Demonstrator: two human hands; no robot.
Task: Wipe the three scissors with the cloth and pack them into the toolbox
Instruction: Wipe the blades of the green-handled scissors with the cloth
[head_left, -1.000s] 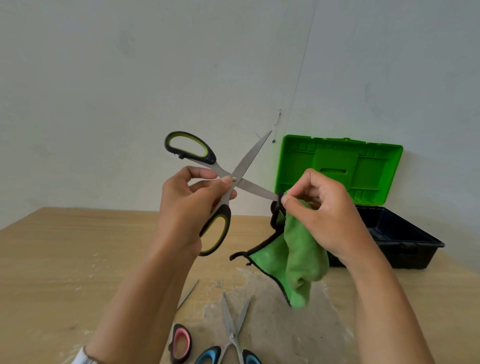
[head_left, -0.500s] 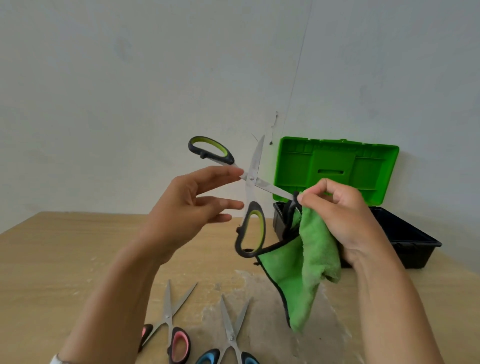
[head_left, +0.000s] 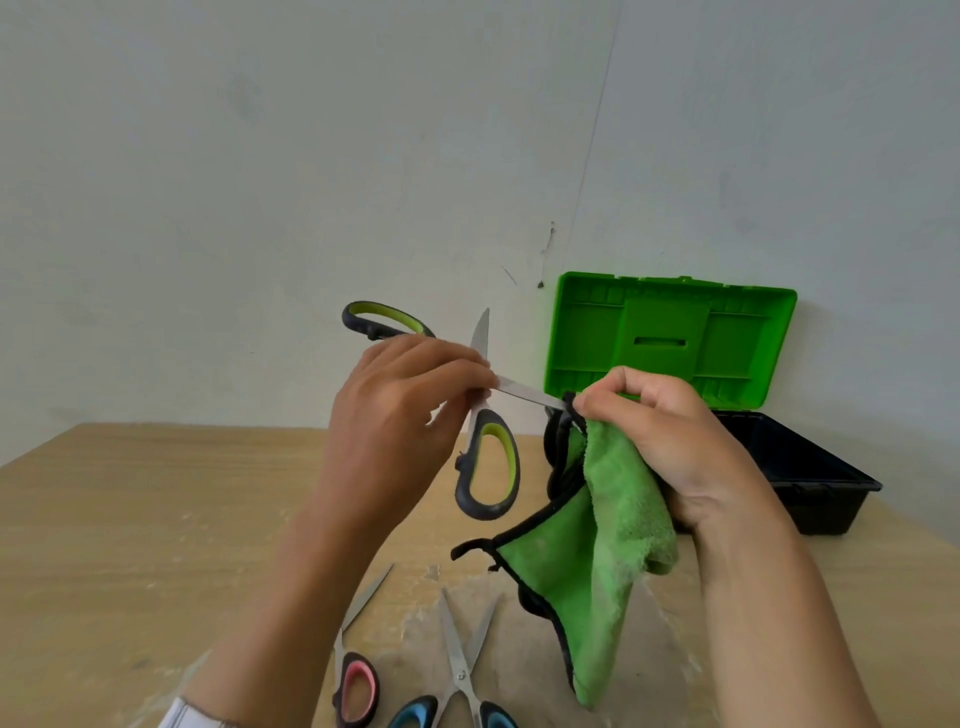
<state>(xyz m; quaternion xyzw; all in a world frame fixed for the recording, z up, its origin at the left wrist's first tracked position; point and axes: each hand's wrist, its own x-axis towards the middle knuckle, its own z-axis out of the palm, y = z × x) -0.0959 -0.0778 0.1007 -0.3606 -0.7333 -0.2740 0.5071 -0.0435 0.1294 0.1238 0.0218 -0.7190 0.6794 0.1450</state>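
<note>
My left hand (head_left: 400, 415) pinches the green-and-black scissors (head_left: 488, 457) at the pivot, blades spread open in the air above the table. One blade runs right into the green cloth (head_left: 602, 551), which my right hand (head_left: 670, 441) grips around the blade tip. The other blade points up; one handle loop hangs down. Pink-handled scissors (head_left: 358, 680) and blue-handled scissors (head_left: 462, 670) lie open on the table near me. The toolbox (head_left: 810, 467) stands open at the right, green lid (head_left: 670, 338) upright against the wall.
The wooden table (head_left: 130, 519) has a pale dusty patch around the two lying scissors. A plain wall stands close behind the table and toolbox.
My left hand, fingers spread half a second ago, has closed on the scissors' pivot again. The scissors have swung so one handle hangs down. My right hand kept the cloth on the blade.
</note>
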